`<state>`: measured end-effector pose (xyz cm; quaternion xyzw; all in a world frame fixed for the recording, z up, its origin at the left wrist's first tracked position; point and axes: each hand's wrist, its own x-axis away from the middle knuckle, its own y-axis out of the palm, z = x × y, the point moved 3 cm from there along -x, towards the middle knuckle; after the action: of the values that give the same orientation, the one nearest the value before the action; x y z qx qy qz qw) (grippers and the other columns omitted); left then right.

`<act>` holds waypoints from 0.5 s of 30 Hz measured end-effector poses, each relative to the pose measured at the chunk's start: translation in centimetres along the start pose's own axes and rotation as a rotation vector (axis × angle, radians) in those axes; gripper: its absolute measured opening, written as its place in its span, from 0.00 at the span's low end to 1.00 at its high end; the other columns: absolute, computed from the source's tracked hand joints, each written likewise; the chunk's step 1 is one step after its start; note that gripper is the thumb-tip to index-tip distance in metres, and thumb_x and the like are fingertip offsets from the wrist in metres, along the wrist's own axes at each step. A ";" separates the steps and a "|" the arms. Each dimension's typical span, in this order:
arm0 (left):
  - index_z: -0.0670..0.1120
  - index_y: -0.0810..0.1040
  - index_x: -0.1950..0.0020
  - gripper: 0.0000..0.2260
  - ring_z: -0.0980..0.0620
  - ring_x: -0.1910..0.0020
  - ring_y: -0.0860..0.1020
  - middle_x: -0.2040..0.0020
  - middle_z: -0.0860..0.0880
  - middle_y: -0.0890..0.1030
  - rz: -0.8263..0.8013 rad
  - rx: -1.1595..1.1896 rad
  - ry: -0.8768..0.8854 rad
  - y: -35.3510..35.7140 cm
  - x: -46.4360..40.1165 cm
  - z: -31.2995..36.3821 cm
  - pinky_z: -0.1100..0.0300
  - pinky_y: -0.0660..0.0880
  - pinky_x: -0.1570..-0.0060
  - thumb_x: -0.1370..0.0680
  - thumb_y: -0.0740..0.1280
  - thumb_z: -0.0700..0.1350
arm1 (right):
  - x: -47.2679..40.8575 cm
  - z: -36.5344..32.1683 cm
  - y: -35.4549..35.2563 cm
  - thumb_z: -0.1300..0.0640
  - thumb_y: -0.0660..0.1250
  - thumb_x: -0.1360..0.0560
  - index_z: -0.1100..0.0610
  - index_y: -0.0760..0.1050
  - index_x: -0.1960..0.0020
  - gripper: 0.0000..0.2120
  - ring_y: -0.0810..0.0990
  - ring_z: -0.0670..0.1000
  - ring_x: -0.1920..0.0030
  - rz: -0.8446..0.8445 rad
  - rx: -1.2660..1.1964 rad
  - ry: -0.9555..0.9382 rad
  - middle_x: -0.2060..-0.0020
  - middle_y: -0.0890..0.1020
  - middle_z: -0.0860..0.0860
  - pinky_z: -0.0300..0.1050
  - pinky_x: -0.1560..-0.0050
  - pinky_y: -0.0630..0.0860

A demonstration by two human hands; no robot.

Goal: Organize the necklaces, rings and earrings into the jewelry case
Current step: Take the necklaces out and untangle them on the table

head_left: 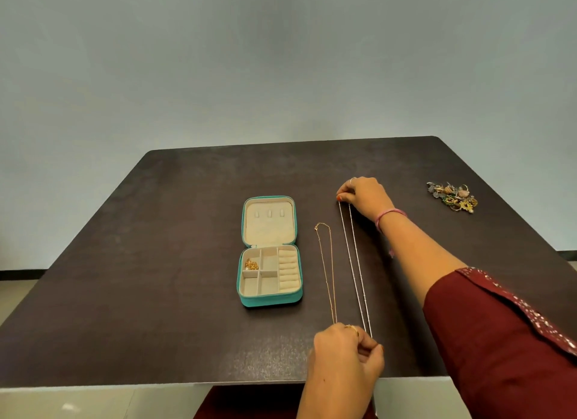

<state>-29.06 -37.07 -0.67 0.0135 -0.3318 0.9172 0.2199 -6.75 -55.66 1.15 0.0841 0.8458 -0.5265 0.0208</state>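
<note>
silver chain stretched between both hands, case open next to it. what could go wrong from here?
1. The gold necklace lies right beside the silver necklace; near the left hand the two nearly meet, so lifting could snag or drag it.
2. The right hand and left hand each pinch an end; the long chain may tangle when gathered.
3. One compartment of the jewelry case already holds a gold chain; sharing it risks knots.

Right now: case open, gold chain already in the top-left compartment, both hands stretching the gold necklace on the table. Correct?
One error. In the head view the hands stretch the silver necklace; the gold necklace lies loose beside it. The case is open, gold chain top-left.
</note>
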 end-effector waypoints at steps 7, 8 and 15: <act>0.51 0.82 0.45 0.12 0.52 0.47 0.78 0.61 0.55 0.68 -0.057 -0.183 0.006 0.1 -0.4 0.4 0.61 0.73 0.44 0.21 0.62 0.54 | -0.8 0.1 0.1 0.55 0.68 0.24 0.53 0.83 0.50 0.06 0.80 0.52 0.48 -0.033 0.008 0.016 0.51 0.84 0.51 0.46 0.45 0.74; 0.51 0.81 0.44 0.12 0.50 0.46 0.78 0.58 0.54 0.68 -0.070 -0.213 0.003 0.1 -0.4 0.5 0.60 0.73 0.43 0.21 0.62 0.53 | -0.9 0.2 0.1 0.55 0.68 0.24 0.54 0.83 0.50 0.06 0.80 0.52 0.48 -0.044 0.006 0.022 0.51 0.84 0.51 0.47 0.45 0.75; 0.50 0.79 0.40 0.14 0.48 0.41 0.75 0.51 0.53 0.66 -0.087 -0.287 -0.017 0.1 -0.4 0.7 0.59 0.71 0.43 0.19 0.59 0.53 | -1.4 0.2 0.4 0.57 0.70 0.25 0.57 0.84 0.50 0.07 0.80 0.53 0.48 -0.072 -0.083 0.105 0.51 0.84 0.54 0.44 0.45 0.73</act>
<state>-28.83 -37.74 -0.31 0.0041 -0.4606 0.8498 0.2562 -5.30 -55.90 0.91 0.0800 0.8692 -0.4863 -0.0390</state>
